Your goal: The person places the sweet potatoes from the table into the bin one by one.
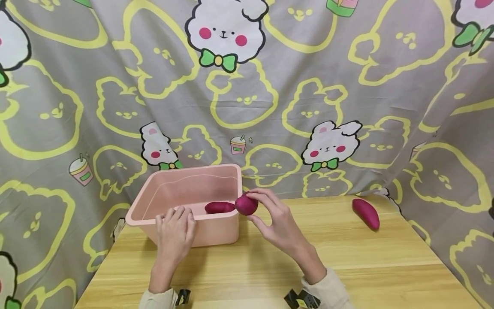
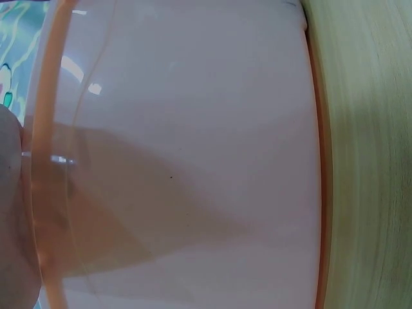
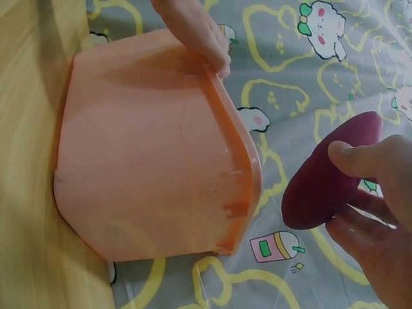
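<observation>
My right hand (image 1: 279,225) pinches a purple sweet potato (image 1: 246,205) between thumb and fingers, at the right rim of a pink plastic bin (image 1: 218,231). In the right wrist view this held sweet potato (image 3: 328,174) appears long and tapered, off to the side of the bin's rim. Inside the bin lies another purple sweet potato (image 1: 215,207), its right end close to the held one in the head view. My left hand (image 1: 175,231) grips the bin's front rim with its fingers bent over the edge. Only the bin's outer wall (image 2: 193,148) and part of the hand fill the left wrist view.
A third purple sweet potato (image 1: 365,213) lies on the wooden table (image 1: 386,266) toward the right back. Behind the table hangs a grey curtain (image 1: 247,111) with cartoon prints, close to the bin's far side.
</observation>
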Motion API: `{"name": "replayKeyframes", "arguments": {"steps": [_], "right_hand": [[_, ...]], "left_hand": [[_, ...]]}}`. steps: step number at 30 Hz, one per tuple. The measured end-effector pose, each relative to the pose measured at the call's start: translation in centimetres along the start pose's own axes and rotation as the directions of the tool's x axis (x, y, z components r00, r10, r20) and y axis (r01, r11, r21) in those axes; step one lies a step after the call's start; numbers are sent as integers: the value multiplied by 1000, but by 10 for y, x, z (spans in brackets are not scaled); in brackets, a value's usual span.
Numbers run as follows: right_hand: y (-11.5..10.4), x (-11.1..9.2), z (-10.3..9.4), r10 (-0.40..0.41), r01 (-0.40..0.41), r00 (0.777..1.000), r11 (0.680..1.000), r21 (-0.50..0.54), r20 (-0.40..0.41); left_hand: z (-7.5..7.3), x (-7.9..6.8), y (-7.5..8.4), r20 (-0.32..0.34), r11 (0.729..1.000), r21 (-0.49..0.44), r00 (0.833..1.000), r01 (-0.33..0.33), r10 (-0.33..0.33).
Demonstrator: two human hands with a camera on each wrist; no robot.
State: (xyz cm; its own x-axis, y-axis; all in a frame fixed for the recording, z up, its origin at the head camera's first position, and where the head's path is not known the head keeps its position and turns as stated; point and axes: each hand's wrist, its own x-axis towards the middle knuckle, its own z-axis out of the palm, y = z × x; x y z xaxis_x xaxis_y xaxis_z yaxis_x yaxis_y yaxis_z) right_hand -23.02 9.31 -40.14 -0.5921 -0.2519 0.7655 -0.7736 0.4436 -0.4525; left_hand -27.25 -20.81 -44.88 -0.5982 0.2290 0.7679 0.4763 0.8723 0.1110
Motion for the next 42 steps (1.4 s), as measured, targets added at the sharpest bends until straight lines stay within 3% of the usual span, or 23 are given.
{"name": "replayKeyframes", "arguments": {"steps": [21, 30, 42], "right_hand": [[-5, 17, 29, -110, 111, 994, 992, 65, -16], [-5, 25, 42, -117, 117, 993, 990, 81, -9], [-2, 33, 52, -77, 77, 997, 997, 4, 23]], "left_hand": [[-2, 0, 1, 8, 1000, -1, 1000, 5, -5], [-2, -1, 1, 5, 1000, 3, 1000, 1, -1], [-2, -1, 1, -11, 1000, -3, 1000, -6, 6]]}}
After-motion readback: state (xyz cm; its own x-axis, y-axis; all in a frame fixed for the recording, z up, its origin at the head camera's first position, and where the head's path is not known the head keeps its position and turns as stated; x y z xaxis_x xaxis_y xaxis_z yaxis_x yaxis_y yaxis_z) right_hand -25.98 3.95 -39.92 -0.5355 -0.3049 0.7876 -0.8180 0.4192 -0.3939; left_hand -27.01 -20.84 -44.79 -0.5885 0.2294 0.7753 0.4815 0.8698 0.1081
